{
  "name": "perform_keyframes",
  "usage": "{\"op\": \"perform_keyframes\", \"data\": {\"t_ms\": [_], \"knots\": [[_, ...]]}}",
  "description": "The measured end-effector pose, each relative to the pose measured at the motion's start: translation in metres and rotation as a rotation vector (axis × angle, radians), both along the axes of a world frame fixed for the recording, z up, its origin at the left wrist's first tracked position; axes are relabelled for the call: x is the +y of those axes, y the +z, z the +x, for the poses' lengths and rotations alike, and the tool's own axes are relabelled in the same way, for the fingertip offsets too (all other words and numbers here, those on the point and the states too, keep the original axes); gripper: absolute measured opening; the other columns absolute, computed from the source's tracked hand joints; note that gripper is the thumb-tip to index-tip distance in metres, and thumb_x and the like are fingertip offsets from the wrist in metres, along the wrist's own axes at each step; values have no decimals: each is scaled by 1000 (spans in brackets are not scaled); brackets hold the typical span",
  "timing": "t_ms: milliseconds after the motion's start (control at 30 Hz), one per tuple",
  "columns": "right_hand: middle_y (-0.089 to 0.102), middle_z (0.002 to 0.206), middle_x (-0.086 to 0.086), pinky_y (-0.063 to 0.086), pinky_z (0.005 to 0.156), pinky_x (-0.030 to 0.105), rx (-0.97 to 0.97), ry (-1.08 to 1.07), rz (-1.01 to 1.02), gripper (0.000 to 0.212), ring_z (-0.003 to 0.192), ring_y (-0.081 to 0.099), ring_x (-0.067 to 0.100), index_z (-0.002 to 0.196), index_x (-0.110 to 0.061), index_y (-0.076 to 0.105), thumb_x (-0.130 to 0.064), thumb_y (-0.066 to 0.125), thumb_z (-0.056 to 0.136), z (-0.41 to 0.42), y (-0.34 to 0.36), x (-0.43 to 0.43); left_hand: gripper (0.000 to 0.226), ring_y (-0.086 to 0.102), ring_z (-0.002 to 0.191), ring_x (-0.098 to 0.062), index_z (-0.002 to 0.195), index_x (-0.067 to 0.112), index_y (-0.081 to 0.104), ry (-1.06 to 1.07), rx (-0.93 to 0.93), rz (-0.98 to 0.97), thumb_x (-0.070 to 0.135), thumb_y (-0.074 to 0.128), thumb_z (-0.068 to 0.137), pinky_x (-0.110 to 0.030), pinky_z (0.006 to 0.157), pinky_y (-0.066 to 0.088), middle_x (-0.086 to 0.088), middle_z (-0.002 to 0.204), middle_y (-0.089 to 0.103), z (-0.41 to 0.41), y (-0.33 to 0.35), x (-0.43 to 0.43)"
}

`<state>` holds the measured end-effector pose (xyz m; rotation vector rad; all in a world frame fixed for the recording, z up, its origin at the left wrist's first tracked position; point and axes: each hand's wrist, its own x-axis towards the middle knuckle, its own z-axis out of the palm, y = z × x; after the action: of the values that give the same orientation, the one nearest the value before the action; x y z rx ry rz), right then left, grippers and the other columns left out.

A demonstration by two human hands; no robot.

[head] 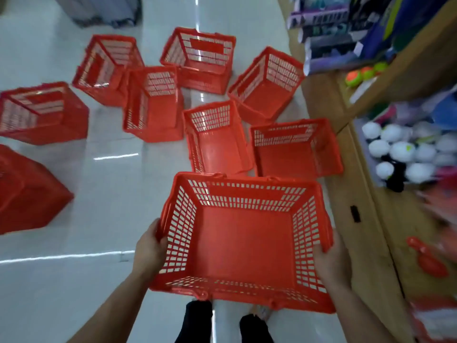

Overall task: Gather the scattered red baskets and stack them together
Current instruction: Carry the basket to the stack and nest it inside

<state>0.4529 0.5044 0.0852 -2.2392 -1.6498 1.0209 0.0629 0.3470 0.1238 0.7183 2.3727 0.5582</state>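
Observation:
I hold one red basket (243, 246) upright in front of me, above the floor. My left hand (149, 248) grips its left rim and my right hand (332, 258) grips its right rim. Several more red baskets stand scattered on the white floor beyond it: one just ahead (217, 142), one to its right (295, 154), one by the shelf (267, 87), one at the far middle (197, 60), two left of that (153, 105) (107, 68), and one at the left (43, 115). Another basket (24, 191) lies tipped at the left edge.
A wooden shop shelf (329, 107) runs along the right side, with white balls (400, 149), boxed toys (331, 26) and a red plastic scoop (427, 258). My feet (197, 318) stand on the glossy white floor (99, 219). A grey object (103, 8) sits at the far top.

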Motion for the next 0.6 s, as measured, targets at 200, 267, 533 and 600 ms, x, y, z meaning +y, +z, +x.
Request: {"op": "perform_keyframes", "data": {"t_ms": [200, 267, 533, 600], "knots": [[67, 113, 9, 52, 85, 41, 91, 230, 84, 41, 100, 63, 34, 127, -25, 56, -15, 57, 88, -141, 150, -4, 43, 64, 79, -17, 130, 29, 56, 270, 51, 132, 19, 62, 89, -33, 74, 47, 4, 98, 70, -89, 135, -106], [67, 116, 13, 50, 88, 42, 124, 308, 118, 44, 105, 62, 36, 131, -21, 57, -12, 58, 87, -195, 188, -14, 46, 61, 76, -12, 130, 31, 57, 381, 54, 177, 19, 64, 86, -31, 73, 45, 8, 97, 69, -119, 164, -150], [69, 117, 18, 44, 87, 33, 231, 618, 219, 45, 108, 63, 36, 130, -12, 62, -7, 60, 85, -413, 276, -87, 42, 64, 76, -14, 129, 25, 54, 772, 84, 267, 24, 63, 87, -30, 70, 49, 1, 99, 69, -222, 224, -310], [72, 112, 15, 43, 83, 30, 263, 672, 249, 42, 104, 65, 34, 125, -14, 65, -8, 61, 84, -459, 286, -104, 43, 63, 78, -16, 130, 25, 54, 827, 103, 276, 23, 62, 88, -32, 72, 49, 0, 101, 69, -246, 231, -338]]}}
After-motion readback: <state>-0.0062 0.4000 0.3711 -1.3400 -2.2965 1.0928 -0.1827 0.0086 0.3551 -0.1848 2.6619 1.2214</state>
